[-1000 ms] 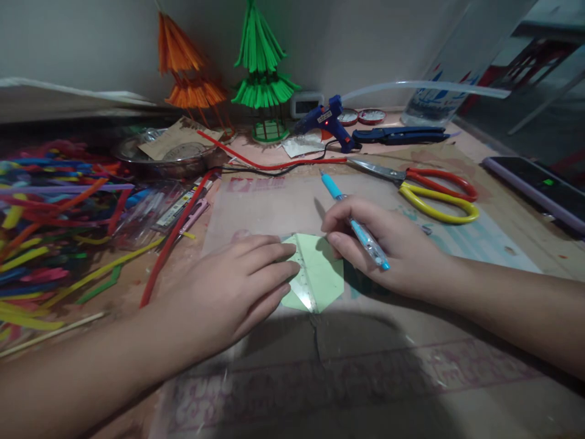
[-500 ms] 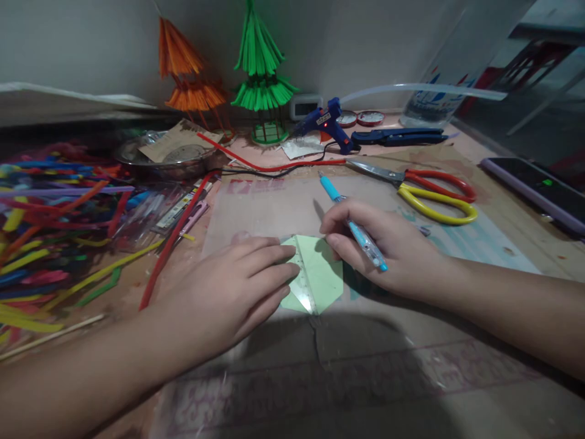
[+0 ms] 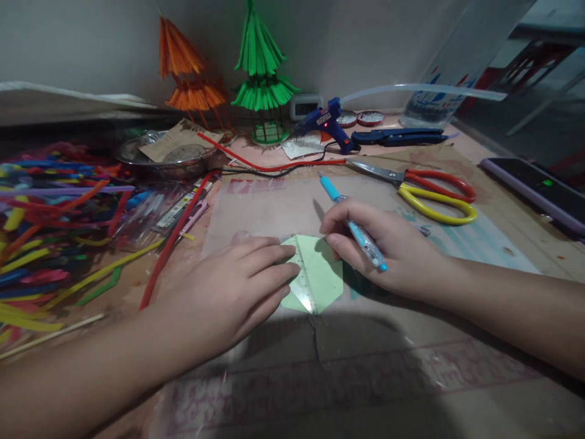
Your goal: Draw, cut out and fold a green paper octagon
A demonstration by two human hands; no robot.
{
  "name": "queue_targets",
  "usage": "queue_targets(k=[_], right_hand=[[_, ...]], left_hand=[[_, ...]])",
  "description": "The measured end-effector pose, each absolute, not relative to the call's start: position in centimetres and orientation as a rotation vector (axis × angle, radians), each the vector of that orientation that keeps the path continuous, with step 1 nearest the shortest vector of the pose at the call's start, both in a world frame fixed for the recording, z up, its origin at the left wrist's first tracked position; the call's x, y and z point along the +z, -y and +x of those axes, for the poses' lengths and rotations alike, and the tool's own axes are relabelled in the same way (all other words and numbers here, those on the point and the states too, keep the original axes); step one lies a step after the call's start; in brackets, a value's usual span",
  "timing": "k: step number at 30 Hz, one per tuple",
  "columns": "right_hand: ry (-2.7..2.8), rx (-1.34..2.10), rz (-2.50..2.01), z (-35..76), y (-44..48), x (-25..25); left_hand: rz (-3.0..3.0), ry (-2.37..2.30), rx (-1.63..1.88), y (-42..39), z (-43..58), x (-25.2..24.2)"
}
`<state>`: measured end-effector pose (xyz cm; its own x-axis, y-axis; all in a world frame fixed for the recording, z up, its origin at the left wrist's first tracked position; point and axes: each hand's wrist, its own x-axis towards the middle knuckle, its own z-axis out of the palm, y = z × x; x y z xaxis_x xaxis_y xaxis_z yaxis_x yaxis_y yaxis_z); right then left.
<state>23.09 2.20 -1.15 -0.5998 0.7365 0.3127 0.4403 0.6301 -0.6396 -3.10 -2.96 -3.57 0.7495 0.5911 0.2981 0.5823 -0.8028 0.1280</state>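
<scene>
A pale green paper piece with cut corners (image 3: 326, 274) lies on the work surface between my hands. Across it, on a slant, rests a clear ruler (image 3: 302, 277) with markings along its edge. My left hand (image 3: 247, 277) lies flat with stretched fingers, its fingertips pressing on the ruler and the paper's left side. Held in my right hand (image 3: 379, 244) is a light blue pen (image 3: 333, 190), its tip pointing up and away from the paper. The fingertips of that hand hover at or touch the paper's upper right edge; I cannot tell which.
Red-and-yellow-handled scissors (image 3: 439, 195) lie beyond my right hand. Further back are a blue glue gun (image 3: 331, 125), pliers (image 3: 400, 136), and green (image 3: 262, 85) and orange (image 3: 187, 67) tower models. Colourful pipe cleaners (image 3: 41, 244) pile up at left; a phone (image 3: 539, 189) is at right.
</scene>
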Motion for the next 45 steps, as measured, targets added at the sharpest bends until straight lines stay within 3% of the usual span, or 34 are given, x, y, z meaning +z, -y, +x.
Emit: queue_targets(k=[45], right_hand=[[2.312, 0.623, -0.912, 23.14, -2.40, -1.33]], left_hand=[[2.917, -0.978, 0.485, 2.88, -2.98, -3.49]])
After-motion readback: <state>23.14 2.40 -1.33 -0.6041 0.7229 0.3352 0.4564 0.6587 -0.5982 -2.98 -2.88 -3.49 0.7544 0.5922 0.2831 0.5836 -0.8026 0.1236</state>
